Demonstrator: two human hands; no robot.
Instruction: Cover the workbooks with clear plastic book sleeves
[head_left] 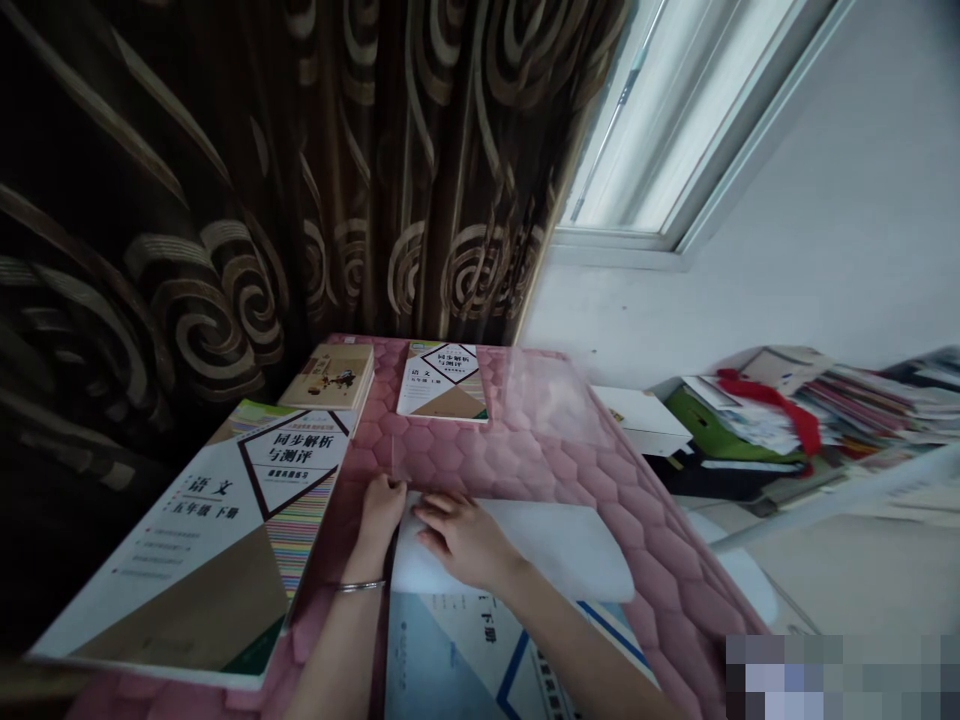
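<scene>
Left hand (pixel 384 512): curled narrow at the upper left corner of a white sheet (pixel 559 550), lower center of the frame; cannot tell whether pinching anything.
Right hand (pixel 469 540): laid on the white sheet with fingers loosely spread and slightly bent.
Blue book (pixel 442 650): lying at bottom center, under the right forearm, with upper part hidden beneath the white sheet.
Clear film (pixel 551 400): stretched across the pink cover (pixel 652 530), above the sheet.
Large book (pixel 180 570): flat at lower left, with Chinese lettering and colored stripes.
Smaller book (pixel 442 385): flat at center, similar in design.
Tan books (pixel 334 378): stacked just left of the smaller book.
Bracelet (pixel 361 587): silver, around the left wrist.
Curtain (pixel 420 170): dark and swirl-patterned, filling the upper left.
Papers (pixel 862 395): piled at right, near a red strap (pixel 776 405) and a white box (pixel 643 420).
</scene>
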